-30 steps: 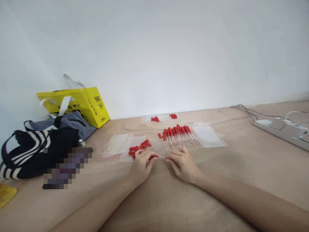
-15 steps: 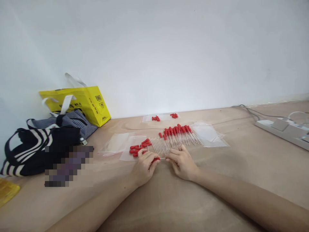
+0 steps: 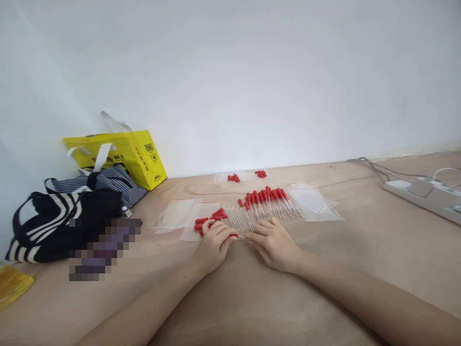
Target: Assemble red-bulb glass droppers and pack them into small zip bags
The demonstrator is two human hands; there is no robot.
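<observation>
Status: Partly Fitted, One Pair Engaged

Through the head camera I view a pale wall [image 3: 230, 86] and, in front of it, a desk [image 3: 360, 250]. A yellow bag [image 3: 131, 151], a striped bag [image 3: 124, 185] and a black bag [image 3: 61, 226] occupy its left side; a power strip [image 3: 414, 198] lies at its right.

Left hand [image 3: 214, 245]: the fingers pinch a red bulb [image 3: 236, 235]. Right hand [image 3: 273, 242]: the fingertips appear to grasp a thin clear tube [image 3: 241, 236], aligned with that bulb. Both parts are at the near side of the layout. I cannot confirm how deep the tube sits; the fingers cover the joint.

Progress, in my judgement: well under way, not complete. Done: a row of capped tubes [image 3: 266, 197], red ends toward the wall, beside a right packet [image 3: 309, 204]. Left: a group of bare tubes [image 3: 238, 218] and, on the left, a pile of loose bulbs [image 3: 218, 213]. Two single bulbs [image 3: 240, 203] lie near the row's left end.

Change from one second ago: the fingertips of the two hands are closer together, and less bare tube shows between them. I register no change in the capped row.
</observation>
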